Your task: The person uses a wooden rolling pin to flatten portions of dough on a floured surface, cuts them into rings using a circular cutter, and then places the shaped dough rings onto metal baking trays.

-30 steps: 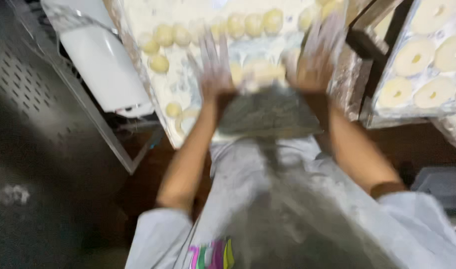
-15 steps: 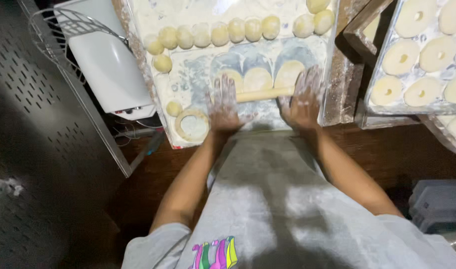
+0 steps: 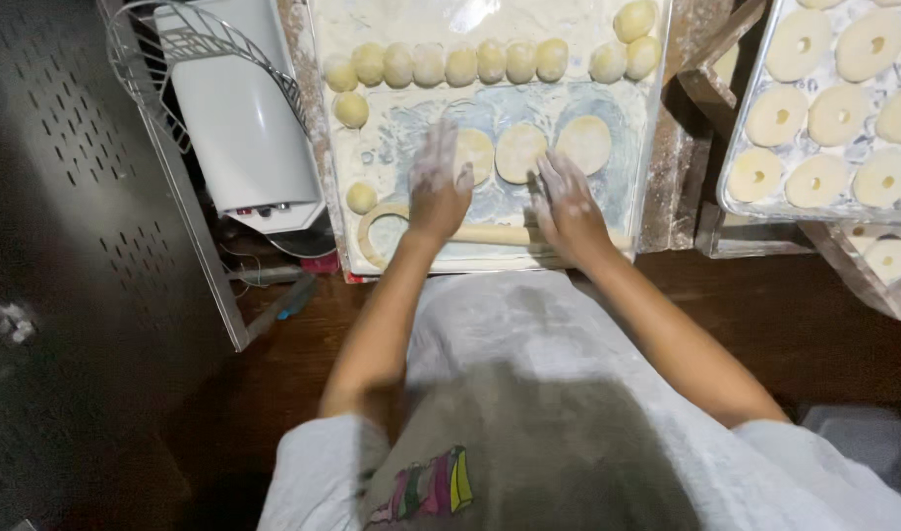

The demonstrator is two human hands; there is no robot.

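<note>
Both my floury hands rest palm-down on a wooden rolling pin (image 3: pixel 495 235) lying across the near edge of a floured work board (image 3: pixel 411 138). My left hand (image 3: pixel 437 187) is on its left part, my right hand (image 3: pixel 565 205) on its right part, fingers spread. Just beyond the pin lie three flattened dough discs (image 3: pixel 519 150). A row of several dough balls (image 3: pixel 460 64) runs along the far side of the board. A round ring cutter (image 3: pixel 377 231) sits at the board's near left corner.
A tray (image 3: pixel 736 202) of ring-shaped dough pieces (image 3: pixel 834 118) stands at the right on wooden crates. A white appliance (image 3: pixel 244 118) under a wire basket (image 3: pixel 190 49) is at the left, beside a perforated metal panel (image 3: pixel 87 216). Dark wooden floor lies below.
The view has steadied and my hands have drawn the rolling pin back toward me, off the dough. Three flattened discs now lie uncovered beyond it.
</note>
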